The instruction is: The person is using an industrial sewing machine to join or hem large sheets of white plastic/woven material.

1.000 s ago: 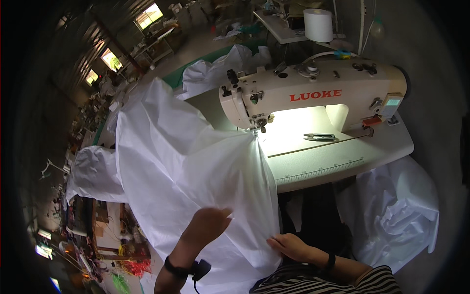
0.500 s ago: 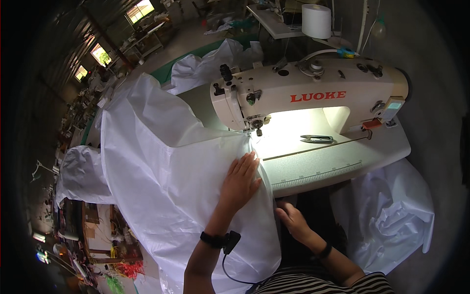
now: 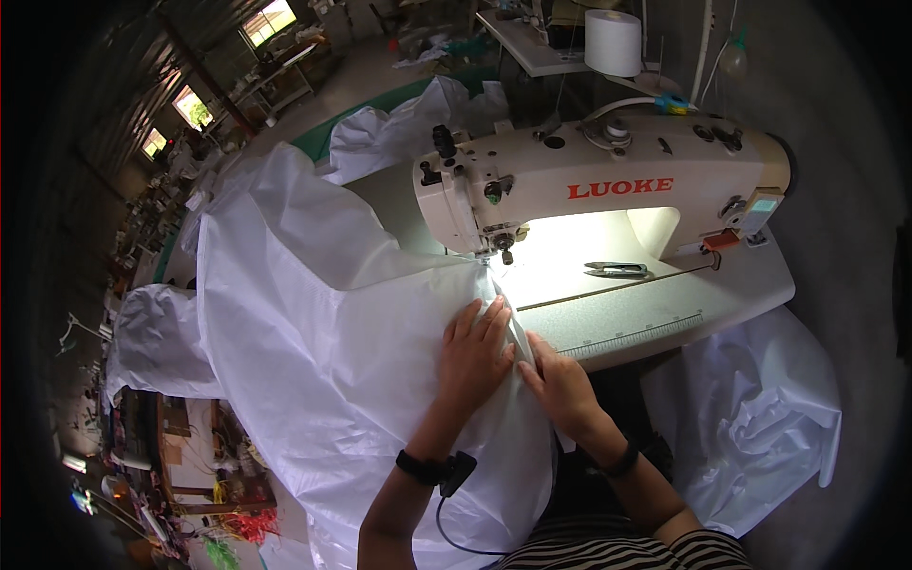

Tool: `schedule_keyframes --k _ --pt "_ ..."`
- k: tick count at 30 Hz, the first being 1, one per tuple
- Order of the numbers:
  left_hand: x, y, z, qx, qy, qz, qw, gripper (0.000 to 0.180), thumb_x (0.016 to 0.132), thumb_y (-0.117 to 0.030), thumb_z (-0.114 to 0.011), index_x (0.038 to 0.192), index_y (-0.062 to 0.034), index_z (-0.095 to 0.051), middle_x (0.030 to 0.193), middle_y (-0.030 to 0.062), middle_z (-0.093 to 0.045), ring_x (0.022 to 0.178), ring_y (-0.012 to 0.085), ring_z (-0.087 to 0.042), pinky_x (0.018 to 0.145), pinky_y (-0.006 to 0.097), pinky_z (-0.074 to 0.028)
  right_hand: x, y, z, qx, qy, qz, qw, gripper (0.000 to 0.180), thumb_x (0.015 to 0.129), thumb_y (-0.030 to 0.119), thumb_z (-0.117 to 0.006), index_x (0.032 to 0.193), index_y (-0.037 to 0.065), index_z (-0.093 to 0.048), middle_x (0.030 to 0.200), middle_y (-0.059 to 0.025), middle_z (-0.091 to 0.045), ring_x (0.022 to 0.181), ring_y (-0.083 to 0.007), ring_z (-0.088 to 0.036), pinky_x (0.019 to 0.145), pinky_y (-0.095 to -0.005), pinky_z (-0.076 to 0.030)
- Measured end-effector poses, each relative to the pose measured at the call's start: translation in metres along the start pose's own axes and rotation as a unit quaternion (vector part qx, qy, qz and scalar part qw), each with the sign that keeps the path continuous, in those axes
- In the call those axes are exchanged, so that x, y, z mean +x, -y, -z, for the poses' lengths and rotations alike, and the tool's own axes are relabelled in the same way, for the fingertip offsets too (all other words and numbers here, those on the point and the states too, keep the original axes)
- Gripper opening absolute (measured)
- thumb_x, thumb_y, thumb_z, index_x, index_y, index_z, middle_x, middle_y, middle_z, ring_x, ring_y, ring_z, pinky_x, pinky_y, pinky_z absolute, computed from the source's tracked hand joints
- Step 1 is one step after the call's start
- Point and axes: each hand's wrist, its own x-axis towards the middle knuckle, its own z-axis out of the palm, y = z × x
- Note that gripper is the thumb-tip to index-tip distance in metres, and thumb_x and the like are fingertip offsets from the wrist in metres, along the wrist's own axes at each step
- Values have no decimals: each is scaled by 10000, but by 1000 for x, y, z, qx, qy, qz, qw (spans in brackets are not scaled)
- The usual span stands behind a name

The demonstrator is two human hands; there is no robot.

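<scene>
One cream industrial sewing machine [image 3: 608, 185], boxy arm with red lettering on its front, a small lamp lighting the bed under it.

One large sheet of white fabric [image 3: 313, 323], thin, crinkled, faintly glossy; draped over the table's near-left side, its edge running up to the needle.

Two hands, both flat on that fabric just near of the needle: left hand [image 3: 475, 351] with fingers together and extended, pressing; right hand [image 3: 560, 385] beside it, touching, fingers laid along the fabric's edge; neither closed around anything.

One metal thread snips [image 3: 616, 270] on the bed, right of the needle.

One white thread cone [image 3: 613, 43], far.

One further heap of white fabric [image 3: 760, 418], near right, below the table.
</scene>
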Motion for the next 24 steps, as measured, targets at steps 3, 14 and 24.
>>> schedule_keyframes --k 3,14,24 --pt "8 9 13 -1 45 -17 999 456 821 -144 -599 1269 -74 -549 1328 107 -562 1268 309 -472 1003 471 -408 3 4 -6 -144 -16 83 986 387 927 112 -556 1282 -42 -541 780 -147 -667 653 -254 -674 601 -365 -523" --pt "40 35 9 -58 9 -45 997 320 810 4 -551 1111 -29 -654 1063 116 -664 1043 291 -601 909 395 -495 5 7 -2 -422 31 130 897 337 906 119 -557 1229 35 -600 763 -73 -662 599 -211 -660 517 -323 -523" --pt "27 35 -3 -42 -56 -25 997 359 784 -23 -548 1124 -30 -663 1150 89 -656 1098 282 -586 977 396 -465 71 5 -21 -295 -95 85 947 189 878 264 -644 873 85 -585 821 -116 -641 774 -264 -677 654 -363 -541"
